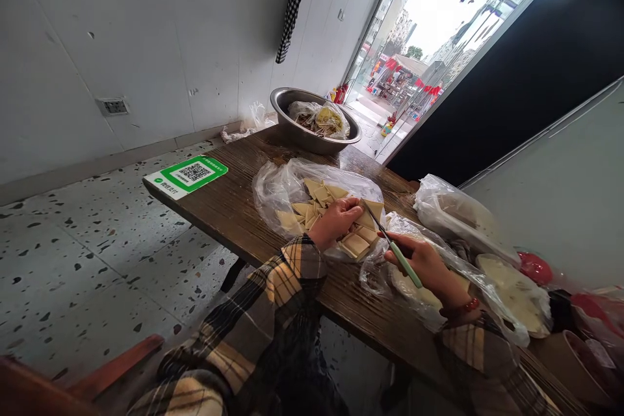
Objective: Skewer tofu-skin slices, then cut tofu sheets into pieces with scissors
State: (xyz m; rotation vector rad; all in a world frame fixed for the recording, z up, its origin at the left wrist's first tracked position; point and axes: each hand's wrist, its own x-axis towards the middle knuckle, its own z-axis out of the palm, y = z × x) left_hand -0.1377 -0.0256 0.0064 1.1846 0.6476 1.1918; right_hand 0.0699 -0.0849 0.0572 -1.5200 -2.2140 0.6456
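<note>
Over a clear plastic bag on the wooden table, my left hand is closed on a pale yellow sheet of food. My right hand wraps round the light green handle of a knife, whose dark blade slants up to the left against the sheet, close to my left fingertips. Cut pale pieces lie in the bag to the left of my left hand. Folded pale sheets rest just below both hands.
A metal bowl with bagged food and sticks stands at the table's far end. A green QR code card lies at the left corner. Plastic bags, a pale bagged bundle and a red item crowd the right side.
</note>
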